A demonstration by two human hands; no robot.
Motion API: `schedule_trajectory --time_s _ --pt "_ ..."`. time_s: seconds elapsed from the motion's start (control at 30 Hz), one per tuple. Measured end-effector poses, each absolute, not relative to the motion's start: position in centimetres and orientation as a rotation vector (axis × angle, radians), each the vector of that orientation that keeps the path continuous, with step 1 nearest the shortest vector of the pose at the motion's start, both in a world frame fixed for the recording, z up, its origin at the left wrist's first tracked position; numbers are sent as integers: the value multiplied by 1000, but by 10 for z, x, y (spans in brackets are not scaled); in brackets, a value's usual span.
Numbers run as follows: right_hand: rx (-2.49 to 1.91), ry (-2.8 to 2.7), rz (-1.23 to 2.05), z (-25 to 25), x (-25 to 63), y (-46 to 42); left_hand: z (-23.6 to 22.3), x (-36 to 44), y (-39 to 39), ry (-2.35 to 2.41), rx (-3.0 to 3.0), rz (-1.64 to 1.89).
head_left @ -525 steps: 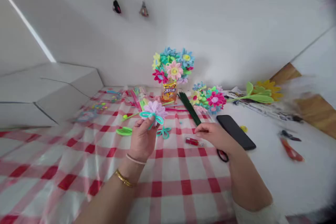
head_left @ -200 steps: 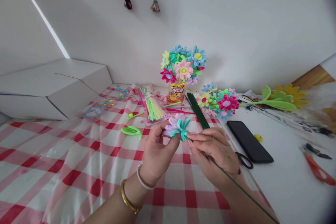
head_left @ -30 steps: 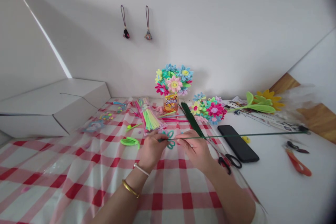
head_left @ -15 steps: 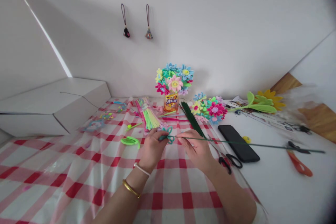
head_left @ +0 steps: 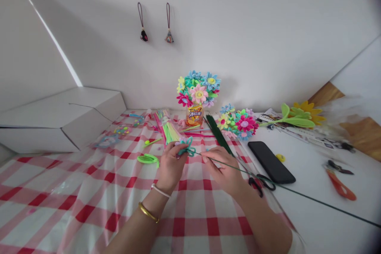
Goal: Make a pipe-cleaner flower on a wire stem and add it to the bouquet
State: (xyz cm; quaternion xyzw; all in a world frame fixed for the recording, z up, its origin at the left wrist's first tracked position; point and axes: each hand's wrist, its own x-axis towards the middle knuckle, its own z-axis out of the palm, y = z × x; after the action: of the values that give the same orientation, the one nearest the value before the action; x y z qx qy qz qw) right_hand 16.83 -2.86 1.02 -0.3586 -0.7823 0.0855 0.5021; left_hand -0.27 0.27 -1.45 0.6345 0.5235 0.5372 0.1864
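Observation:
Between the fingers of my left hand [head_left: 171, 166] is a teal pipe-cleaner flower [head_left: 189, 149], its looped petals pointing up and to the right. My right hand [head_left: 223, 168] pinches a long thin green stem wire [head_left: 285, 187] close to the flower. The wire's near end meets the flower; from there it slopes down to the right, out past the picture's edge. A bent light-green pipe cleaner [head_left: 148, 159] lies on the cloth left of my left hand. Black-handled scissors [head_left: 264, 182] rest beside my right wrist, partly under the wire.
A bundle of pipe cleaners [head_left: 169, 129], dark green wires [head_left: 218, 133] and an orange container [head_left: 195, 116] of fuzzy flowers stand behind my hands. More flowers [head_left: 242, 123], a black phone [head_left: 270, 162] and orange-handled pliers [head_left: 341, 186] lie right. A white box [head_left: 92, 123] sits left.
The wire's far end has swung downward, so it now slopes to the lower right rather than lying nearly level. The teal flower has tilted and risen slightly in my left hand.

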Motion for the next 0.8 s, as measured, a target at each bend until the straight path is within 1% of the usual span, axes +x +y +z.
schedule_trajectory --time_s 0.2,0.33,0.57,0.67,0.8 --pt "-800 -1914 150 11 168 -29 -11 -1 1 1411 1721 1654" --pt "-749 -1918 129 10 167 -30 -11 0 3 1261 1488 1734" --pt "-739 -1937 95 12 165 -31 -17 -6 9 1214 1300 1698" --pt "-736 -1947 87 12 165 -31 -13 -3 7 1077 1073 1690" --pt "-709 -1975 81 12 165 -32 -4 0 1 845 771 1553"
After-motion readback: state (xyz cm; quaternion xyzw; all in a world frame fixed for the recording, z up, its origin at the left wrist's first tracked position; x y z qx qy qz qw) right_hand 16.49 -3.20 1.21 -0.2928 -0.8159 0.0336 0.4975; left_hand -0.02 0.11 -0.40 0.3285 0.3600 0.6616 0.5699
